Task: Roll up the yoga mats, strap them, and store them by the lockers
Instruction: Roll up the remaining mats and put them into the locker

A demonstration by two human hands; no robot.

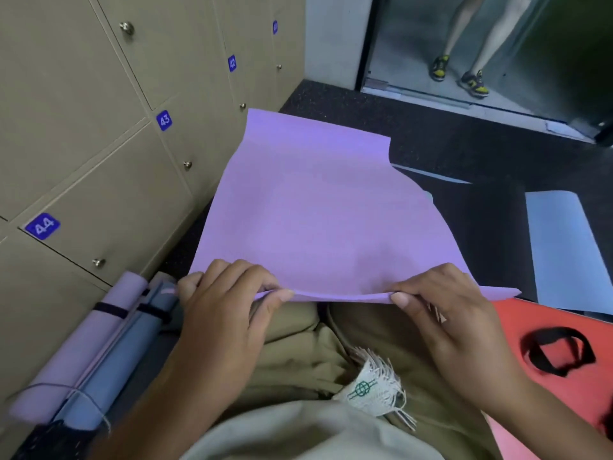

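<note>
A purple yoga mat (315,210) lies unrolled on the dark floor, stretching away from me beside the lockers (83,144). Its near edge is lifted off the floor. My left hand (229,303) pinches that edge on the left, fingers on top and thumb below. My right hand (441,310) pinches the same edge on the right. Two rolled mats, one purple (83,343) and one blue (129,353), lie strapped with dark bands against the lockers at my lower left.
A red mat (530,333) with a black strap (557,356) on it lies at my right. A light blue mat (564,247) lies flat further right. A person's legs (464,44) stand in the doorway ahead.
</note>
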